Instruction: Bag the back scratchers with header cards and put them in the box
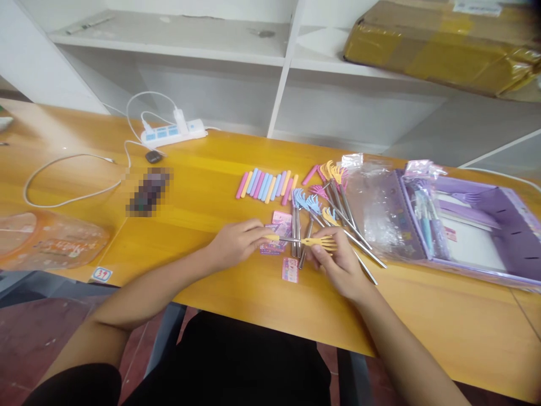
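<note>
A yellow back scratcher [291, 239] with a metal rod lies level between my two hands. My left hand [235, 243] is closed on its yellow handle end. My right hand [338, 260] pinches it by the claw-shaped yellow head. Under and beside it are small printed cards [290, 270] in pink and purple. Just beyond my hands lie several metal rods with blue claw heads [310, 202], and others with yellow and pink heads [333, 171]. A row of coloured handle sleeves [265, 186] in pink, blue, purple and yellow rests farther back.
At the right stands an open purple box [522, 231] holding wrapped items, beside clear plastic bags [372, 203]. A power strip [173, 132] with white cables, a blurred dark object [147, 192] and an orange transparent bag [54, 242] are at left. A taped carton [443, 45] sits on the shelf.
</note>
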A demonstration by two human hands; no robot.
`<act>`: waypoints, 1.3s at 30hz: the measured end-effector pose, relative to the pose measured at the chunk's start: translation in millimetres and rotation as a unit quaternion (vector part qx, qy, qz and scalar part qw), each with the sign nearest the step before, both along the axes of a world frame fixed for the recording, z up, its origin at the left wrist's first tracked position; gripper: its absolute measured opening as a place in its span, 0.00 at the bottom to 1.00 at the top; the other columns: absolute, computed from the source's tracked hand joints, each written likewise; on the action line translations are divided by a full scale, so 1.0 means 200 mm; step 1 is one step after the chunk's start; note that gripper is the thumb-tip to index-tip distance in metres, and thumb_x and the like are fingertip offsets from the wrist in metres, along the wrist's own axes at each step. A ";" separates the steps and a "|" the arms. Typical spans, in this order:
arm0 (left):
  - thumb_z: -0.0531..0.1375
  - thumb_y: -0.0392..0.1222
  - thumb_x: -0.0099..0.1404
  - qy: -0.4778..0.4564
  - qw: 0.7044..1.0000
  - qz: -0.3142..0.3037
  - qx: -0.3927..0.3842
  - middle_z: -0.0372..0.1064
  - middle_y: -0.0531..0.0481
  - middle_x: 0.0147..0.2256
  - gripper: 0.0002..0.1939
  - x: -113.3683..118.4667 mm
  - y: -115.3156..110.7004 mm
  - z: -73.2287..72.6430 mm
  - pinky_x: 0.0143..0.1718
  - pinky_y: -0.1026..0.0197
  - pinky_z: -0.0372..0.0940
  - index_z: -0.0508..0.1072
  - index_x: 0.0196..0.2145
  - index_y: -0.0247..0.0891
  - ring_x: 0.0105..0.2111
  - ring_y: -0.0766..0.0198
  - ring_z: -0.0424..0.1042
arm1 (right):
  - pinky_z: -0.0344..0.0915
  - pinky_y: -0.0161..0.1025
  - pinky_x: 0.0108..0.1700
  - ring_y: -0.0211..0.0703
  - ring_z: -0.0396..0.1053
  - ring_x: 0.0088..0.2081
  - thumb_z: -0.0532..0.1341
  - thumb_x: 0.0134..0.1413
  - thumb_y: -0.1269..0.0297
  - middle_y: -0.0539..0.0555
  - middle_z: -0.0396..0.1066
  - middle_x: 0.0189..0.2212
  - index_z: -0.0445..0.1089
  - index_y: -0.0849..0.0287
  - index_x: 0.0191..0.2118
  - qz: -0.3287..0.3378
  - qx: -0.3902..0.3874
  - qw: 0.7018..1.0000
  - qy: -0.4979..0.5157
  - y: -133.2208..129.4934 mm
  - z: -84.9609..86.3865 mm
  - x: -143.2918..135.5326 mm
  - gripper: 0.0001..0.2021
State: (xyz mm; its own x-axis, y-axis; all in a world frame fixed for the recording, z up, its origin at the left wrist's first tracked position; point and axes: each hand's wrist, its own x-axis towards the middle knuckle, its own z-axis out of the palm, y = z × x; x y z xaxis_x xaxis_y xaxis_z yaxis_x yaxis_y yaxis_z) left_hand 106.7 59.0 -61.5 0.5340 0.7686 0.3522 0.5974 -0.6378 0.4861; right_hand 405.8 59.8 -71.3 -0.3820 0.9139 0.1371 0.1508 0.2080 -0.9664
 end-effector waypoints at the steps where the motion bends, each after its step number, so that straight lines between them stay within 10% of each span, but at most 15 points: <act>1: 0.51 0.46 0.83 0.001 1.000 -0.009 -0.012 0.78 0.43 0.49 0.18 0.00 0.01 0.03 0.47 0.58 0.73 0.77 0.58 0.40 0.45 0.60 0.79 | 0.63 0.38 0.29 0.40 0.66 0.25 0.60 0.76 0.53 0.46 0.70 0.29 0.62 0.49 0.49 -0.008 -0.004 0.999 0.033 0.00 0.02 -0.01 0.08; 5: 0.53 0.48 0.82 0.061 0.998 0.023 -0.014 0.75 0.41 0.54 0.17 -0.10 0.03 0.15 0.57 0.49 0.71 0.73 0.60 0.40 0.54 0.52 0.74 | 0.55 0.35 0.26 0.35 0.59 0.19 0.60 0.76 0.57 0.42 0.63 0.20 0.64 0.50 0.44 -0.063 -0.016 0.991 0.120 0.01 0.07 -0.01 0.07; 8: 0.53 0.45 0.80 0.102 0.982 0.155 0.035 0.74 0.41 0.54 0.15 -0.35 0.03 0.19 0.64 0.41 0.65 0.74 0.57 0.41 0.58 0.48 0.71 | 0.52 0.35 0.25 0.35 0.57 0.19 0.63 0.74 0.58 0.42 0.61 0.19 0.66 0.51 0.42 -0.108 -0.030 0.978 0.173 0.04 0.10 0.03 0.07; 15: 0.64 0.55 0.69 0.139 0.843 0.513 0.087 0.60 0.28 0.66 0.40 -1.00 -0.14 0.06 0.67 0.26 0.56 0.58 0.70 0.32 0.66 0.29 0.59 | 0.50 0.36 0.23 0.35 0.55 0.19 0.67 0.69 0.58 0.43 0.62 0.19 0.66 0.52 0.40 -0.143 -0.038 0.962 0.229 0.06 0.16 0.05 0.09; 30: 0.59 0.59 0.72 0.143 0.842 0.518 0.038 0.72 0.40 0.44 0.17 -1.12 -0.19 -0.08 0.59 0.37 0.61 0.69 0.45 0.44 0.52 0.38 0.70 | 0.48 0.38 0.23 0.37 0.53 0.19 0.68 0.67 0.53 0.43 0.59 0.19 0.65 0.50 0.40 -0.167 -0.043 0.964 0.201 0.07 0.15 0.07 0.12; 39: 0.59 0.55 0.71 0.147 0.839 0.521 0.055 0.71 0.31 0.53 0.27 -1.10 -0.17 -0.09 0.61 0.33 0.60 0.69 0.62 0.40 0.57 0.31 0.67 | 0.47 0.38 0.24 0.37 0.54 0.19 0.68 0.67 0.54 0.43 0.60 0.19 0.66 0.50 0.40 -0.165 -0.046 0.961 0.217 0.07 0.14 0.07 0.11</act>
State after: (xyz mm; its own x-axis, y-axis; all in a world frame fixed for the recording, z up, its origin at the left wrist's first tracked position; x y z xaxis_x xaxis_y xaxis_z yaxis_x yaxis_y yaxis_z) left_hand -113.4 24.2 -79.1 -0.3306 0.8436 0.4231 0.9426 0.2729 0.1925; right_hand 420.2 73.9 -44.1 0.0064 0.9913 0.1315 -0.2269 0.1295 -0.9653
